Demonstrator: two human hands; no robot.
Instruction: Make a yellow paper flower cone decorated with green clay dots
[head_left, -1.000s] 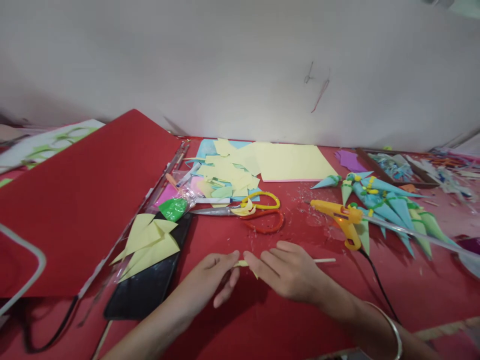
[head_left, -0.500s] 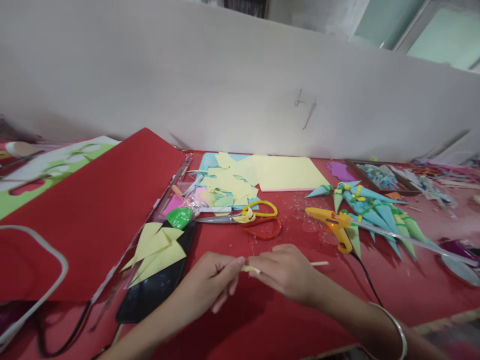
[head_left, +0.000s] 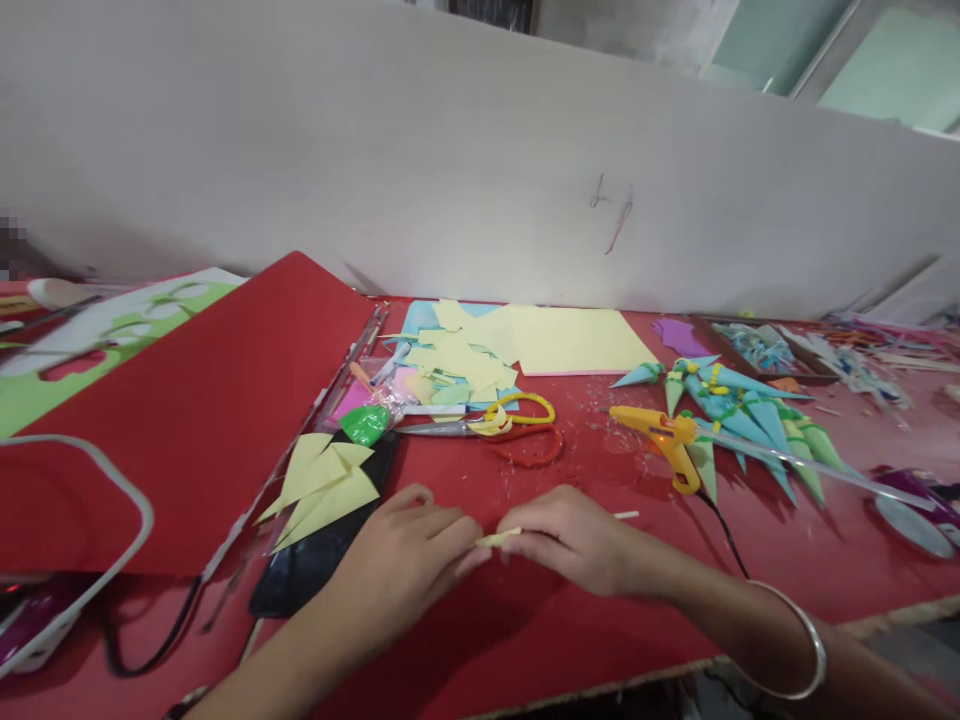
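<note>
A narrow rolled piece of pale yellow paper (head_left: 499, 538) spans the short gap between my two hands, low over the red table. My left hand (head_left: 424, 550) pinches its left end between thumb and fingers. Its right end is gripped by my right hand (head_left: 574, 540), whose fingers hide part of it. A thin white stick (head_left: 627, 515) shows past the back of my right hand; whether I hold it or it lies on the table I cannot tell. Nearest to my left hand, yellow paper triangles (head_left: 326, 487) lie on a black phone (head_left: 300, 577).
Scissors (head_left: 521, 424) lie beyond my hands, near yellow paper scraps (head_left: 461, 360) and a yellow sheet (head_left: 581, 340). To the right stands a yellow glue gun (head_left: 664, 440) with its cord, beside several blue and green paper cones (head_left: 750, 420). A red sheet (head_left: 247, 390) covers the left.
My left hand has turned so its back faces up, and its fingers now pinch the paper's end. More of the yellow paper shows between my hands. The view has shifted slightly.
</note>
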